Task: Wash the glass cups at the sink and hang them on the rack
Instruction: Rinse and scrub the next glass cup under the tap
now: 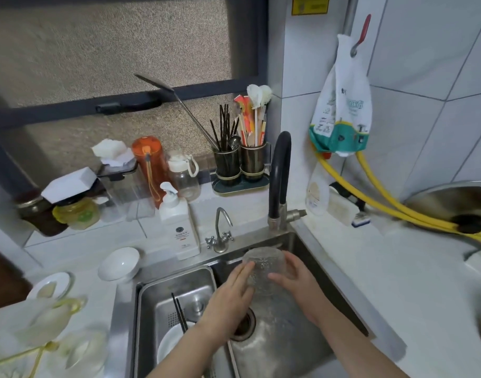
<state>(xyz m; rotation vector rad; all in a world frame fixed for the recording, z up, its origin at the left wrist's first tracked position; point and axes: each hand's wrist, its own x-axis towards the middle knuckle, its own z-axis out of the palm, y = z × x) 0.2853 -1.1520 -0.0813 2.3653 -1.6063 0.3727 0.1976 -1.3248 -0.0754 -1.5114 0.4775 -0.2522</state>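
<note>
Glass cup [264, 268], inverted, pressed between the flat left hand [231, 289] and cupped right hand [295, 279] above the sink [288, 342] drain. For a thorough rub, rotate it between both palms, grip firm, since wet textured glass probably slips.

1. The clear textured glass cup [264, 268] has a rough, pebbled wall that blurs what lies behind it.
2. The brushed stainless-steel sink [310, 347] looks dull grey and wet.
3. The black rubbery gooseneck faucet [280, 175] is matt; its base is bare metal.
4. The small chrome tap [221, 230] shines.
5. The white ceramic bowl [119, 264] is glossy and smooth.
6. The pale stone-like surface [397, 268] is smooth, and the white wall tiles [424, 50] are glazed.
</note>
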